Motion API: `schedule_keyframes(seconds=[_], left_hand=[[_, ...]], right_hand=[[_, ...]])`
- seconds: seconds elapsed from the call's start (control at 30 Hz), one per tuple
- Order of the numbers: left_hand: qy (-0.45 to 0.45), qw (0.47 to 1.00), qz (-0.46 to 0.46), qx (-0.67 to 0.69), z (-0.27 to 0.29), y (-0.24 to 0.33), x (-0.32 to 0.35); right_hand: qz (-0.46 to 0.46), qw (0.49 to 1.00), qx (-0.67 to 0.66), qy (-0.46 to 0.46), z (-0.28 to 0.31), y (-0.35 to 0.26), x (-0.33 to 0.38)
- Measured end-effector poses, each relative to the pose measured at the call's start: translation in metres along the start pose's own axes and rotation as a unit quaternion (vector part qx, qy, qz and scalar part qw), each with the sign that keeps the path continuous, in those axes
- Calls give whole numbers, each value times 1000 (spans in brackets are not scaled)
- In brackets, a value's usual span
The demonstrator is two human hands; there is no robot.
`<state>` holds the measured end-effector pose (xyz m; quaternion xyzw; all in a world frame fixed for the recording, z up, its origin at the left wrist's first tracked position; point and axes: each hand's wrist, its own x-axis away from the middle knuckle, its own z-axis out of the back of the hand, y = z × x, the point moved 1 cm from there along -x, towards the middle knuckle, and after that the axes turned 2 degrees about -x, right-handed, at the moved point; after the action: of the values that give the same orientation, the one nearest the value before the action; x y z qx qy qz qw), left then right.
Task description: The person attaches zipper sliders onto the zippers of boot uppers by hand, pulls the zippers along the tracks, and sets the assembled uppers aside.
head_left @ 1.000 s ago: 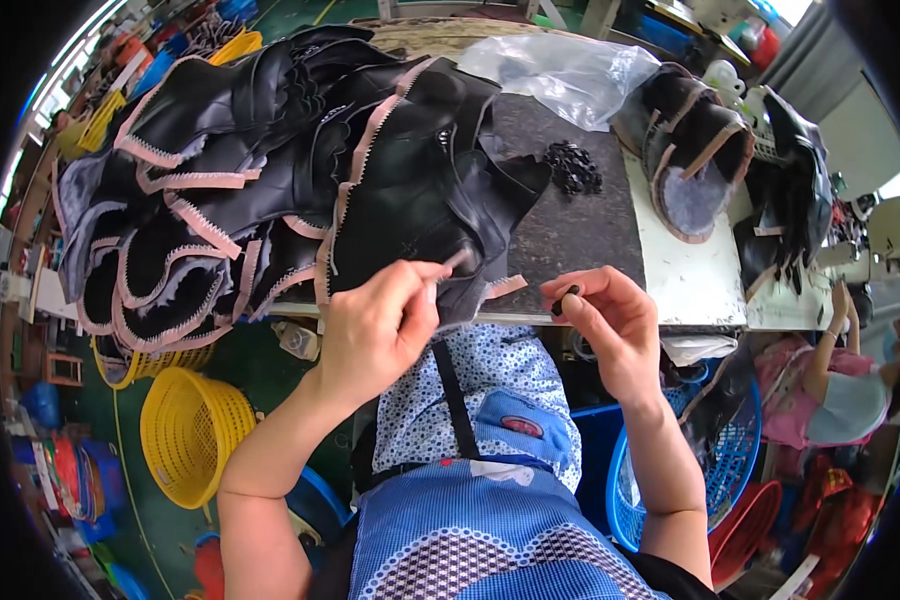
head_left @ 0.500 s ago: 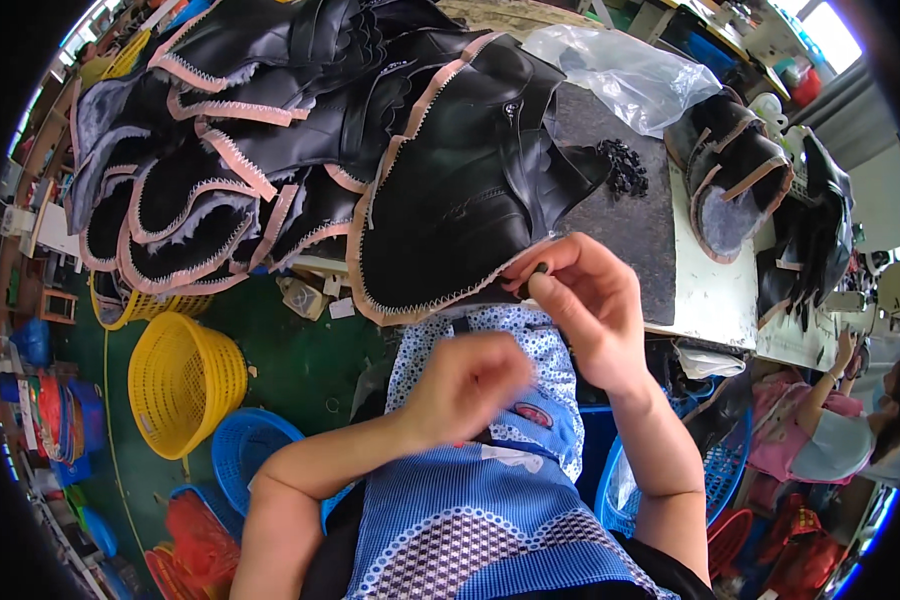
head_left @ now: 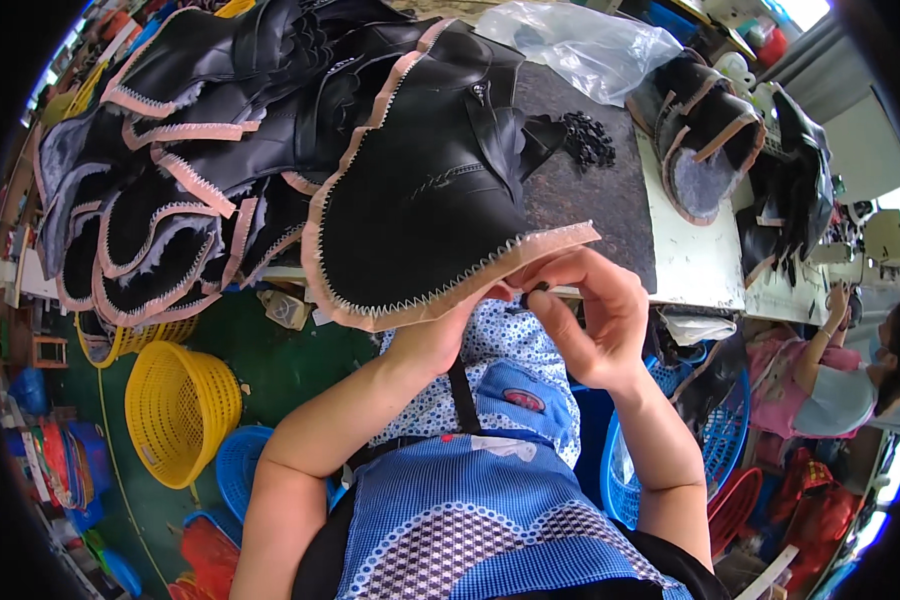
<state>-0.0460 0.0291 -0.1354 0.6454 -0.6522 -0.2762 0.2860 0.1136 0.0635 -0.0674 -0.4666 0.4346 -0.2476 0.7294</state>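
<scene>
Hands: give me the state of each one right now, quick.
Left hand: under the black leather piece, mostly hidden; its grip cannot be told.
Right hand: fingers closed, pinching that piece's pink zigzag edge.

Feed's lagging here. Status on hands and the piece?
Left hand under black leather piece, mostly hidden. Right hand pinching its pink zigzag-stitched edge. More pieces stacked left; nothing blocking.

Green floor (head_left: 270, 370) with yellow basket (head_left: 180, 410) and blue baskets (head_left: 240, 465), white worktable (head_left: 690, 260), daylight upper right.
</scene>
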Motion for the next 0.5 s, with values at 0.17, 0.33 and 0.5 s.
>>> schedule_keyframes(seconds=[0.17,0.33,0.5], left_hand=[[-24,960,-35,-276,-3,1,-15],[-9,964,100,-245,-33,28,-15],[-33,961,105,-254,-32,23,-16]], right_hand=[[24,999,18,-13,8,-3,7],[-73,985,-97,120,27,12,26],[-2,991,37,126,20,18,29]])
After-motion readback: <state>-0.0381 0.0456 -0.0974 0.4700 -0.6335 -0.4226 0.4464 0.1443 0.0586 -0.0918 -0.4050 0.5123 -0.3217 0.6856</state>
